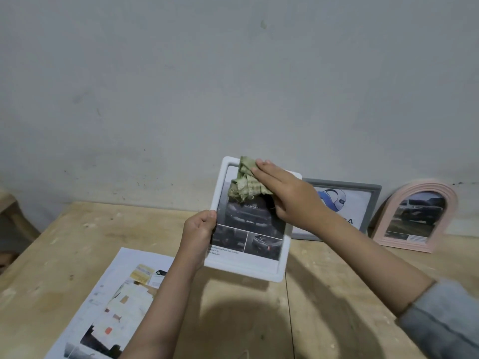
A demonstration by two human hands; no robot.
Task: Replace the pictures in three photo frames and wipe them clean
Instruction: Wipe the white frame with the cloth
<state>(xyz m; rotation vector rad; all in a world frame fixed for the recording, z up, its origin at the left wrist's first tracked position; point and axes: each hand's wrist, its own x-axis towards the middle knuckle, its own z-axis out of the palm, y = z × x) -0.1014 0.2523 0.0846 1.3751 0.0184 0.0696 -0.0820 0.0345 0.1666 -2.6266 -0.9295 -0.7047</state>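
Note:
A white photo frame (246,265) with a car picture is held tilted above the wooden table. My left hand (198,229) grips its left edge. My right hand (285,195) presses a crumpled green cloth (243,186) against the upper part of the frame's front. A grey frame (373,198) with a blue logo picture leans on the wall behind my right hand, partly hidden. To its right a pink arched frame (451,203) with a car picture also leans on the wall.
Printed paper sheets (114,294) lie on the wooden table (64,242) at the lower left, under my left forearm. A grey wall (233,86) stands right behind the table. A wooden piece (10,208) shows at the far left edge.

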